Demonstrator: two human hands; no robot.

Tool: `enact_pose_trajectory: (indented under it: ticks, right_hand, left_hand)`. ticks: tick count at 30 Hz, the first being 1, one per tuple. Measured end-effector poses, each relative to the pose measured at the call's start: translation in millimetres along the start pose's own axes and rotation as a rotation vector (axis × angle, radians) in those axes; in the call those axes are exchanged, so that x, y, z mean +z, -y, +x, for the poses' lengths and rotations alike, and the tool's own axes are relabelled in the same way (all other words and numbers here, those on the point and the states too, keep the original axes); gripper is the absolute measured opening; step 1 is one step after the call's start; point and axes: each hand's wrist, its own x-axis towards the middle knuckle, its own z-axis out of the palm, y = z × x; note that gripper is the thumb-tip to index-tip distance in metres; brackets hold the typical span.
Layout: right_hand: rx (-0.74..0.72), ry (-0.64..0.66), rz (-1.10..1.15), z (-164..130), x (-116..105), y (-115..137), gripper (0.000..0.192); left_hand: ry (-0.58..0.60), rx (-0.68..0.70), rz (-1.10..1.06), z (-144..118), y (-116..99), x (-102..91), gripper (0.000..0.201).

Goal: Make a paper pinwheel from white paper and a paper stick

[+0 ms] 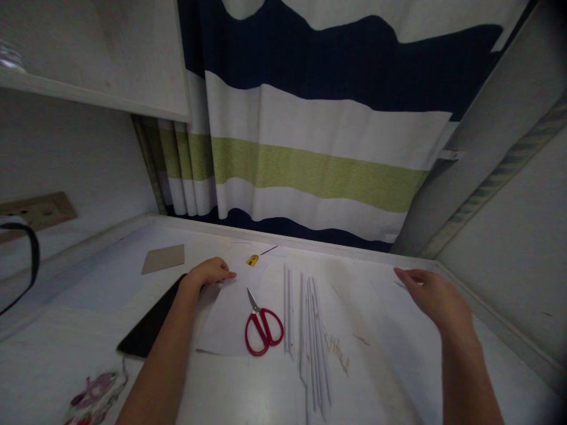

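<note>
My left hand [211,273] is closed at the upper left edge of a white sheet of paper [224,316], thumb and finger together on it. On that sheet lies a pair of scissors [264,330] with red handles, blades pointing away from me. My right hand [427,292] is raised at the right of the table, its fingertips pinched; a thin, pale edge shows under them, too faint to name. Between the hands several thin white rolled paper sticks [315,348] lie side by side, with shorter white sticks [288,310] just left of them.
A black flat case [153,324] lies under my left forearm, with a brown card [163,258] behind it. A yellow cutter [252,260] is near the back ledge. Trinkets [97,389] sit front left. A striped curtain [310,159] hangs behind the table [248,389].
</note>
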Motion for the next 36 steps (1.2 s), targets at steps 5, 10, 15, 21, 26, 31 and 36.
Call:
enact_pose_trajectory:
  ticks: [5,10,15,21,26,31,36]
  right_hand:
    - [-0.098,-0.042,0.081,-12,-3,15,0.046]
    - [-0.198,-0.026,0.244,-22,-6,28,0.045]
    - [-0.395,0.130,0.566,-39,-5,51,0.050]
    - [-0.568,0.289,0.922,-65,7,83,0.052]
    - [-0.530,0.163,1.085,-76,13,101,0.047]
    - [-0.507,-0.147,1.067,-90,11,105,0.037]
    - [-0.766,-0.288,0.940,-102,9,103,0.038]
  left_hand:
    - [-0.183,0.107,-0.029,-15,-11,-14.0,0.027]
    - [-0.513,0.211,-0.171,-66,-19,-38.3,0.018]
    - [-0.434,0.429,-0.516,-111,-44,-40.6,0.022]
    - [-0.105,0.642,-0.868,-111,-82,-17.6,0.020]
    - [0.036,0.702,-0.967,-103,-103,7.0,0.029]
    - [0.031,0.724,-1.054,-102,-111,16.8,0.028]
    - [0.007,0.718,-1.148,-98,-109,18.7,0.029]
